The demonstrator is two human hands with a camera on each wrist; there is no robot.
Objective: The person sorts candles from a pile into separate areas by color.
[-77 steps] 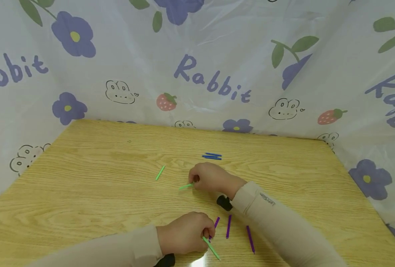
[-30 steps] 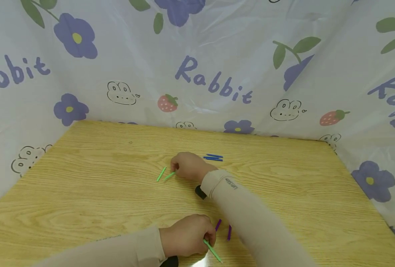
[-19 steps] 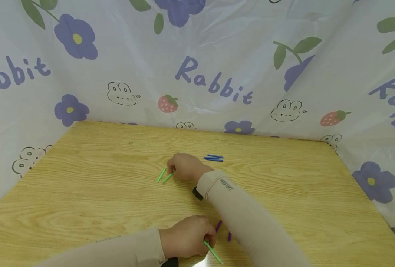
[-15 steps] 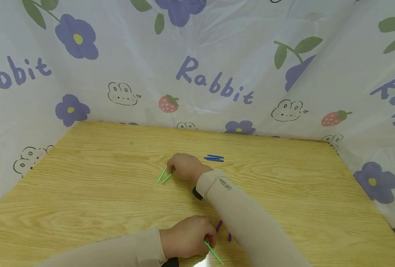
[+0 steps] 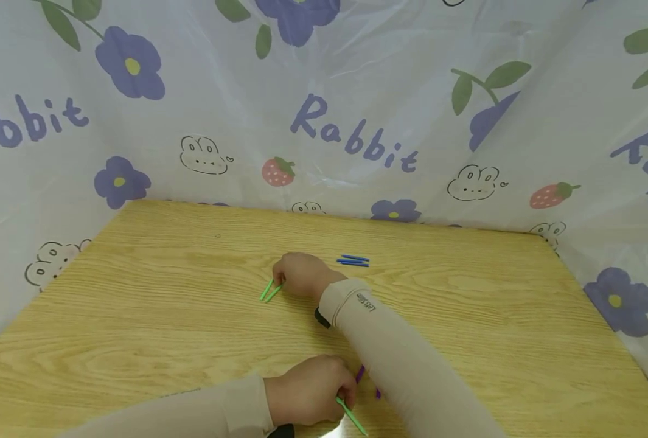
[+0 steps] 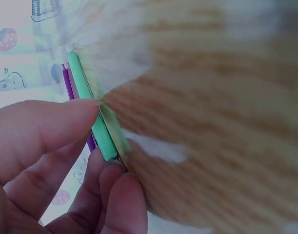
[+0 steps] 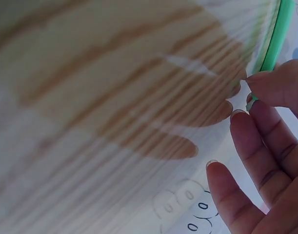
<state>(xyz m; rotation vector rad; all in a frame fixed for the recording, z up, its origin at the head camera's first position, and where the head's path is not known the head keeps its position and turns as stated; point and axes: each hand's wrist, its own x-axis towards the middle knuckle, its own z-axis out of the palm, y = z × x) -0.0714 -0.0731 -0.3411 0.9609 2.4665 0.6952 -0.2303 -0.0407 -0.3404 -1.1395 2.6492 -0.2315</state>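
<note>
At the table's middle my right hand (image 5: 300,274) pinches the end of a green stick (image 5: 274,293). A second green stick (image 5: 266,289) lies just to its left, the two slanting close together. In the right wrist view my thumb and a finger hold a green stick (image 7: 277,36). Near the front edge my left hand (image 5: 311,389) pinches a third green stick (image 5: 352,417), its free end pointing down to the right. The left wrist view shows this green stick (image 6: 92,105) between thumb and fingers, with a purple stick (image 6: 68,84) behind it.
Several blue sticks (image 5: 352,261) lie together behind my right hand. Purple sticks (image 5: 360,373) lie to the right of my left hand, partly covered by my right sleeve (image 5: 406,353). A patterned sheet (image 5: 236,121) hangs behind the wooden table (image 5: 165,292).
My right hand has carried its green stick to the left and back, beside the lying one, and has barely moved in the last half second. My left hand keeps its stick in place.
</note>
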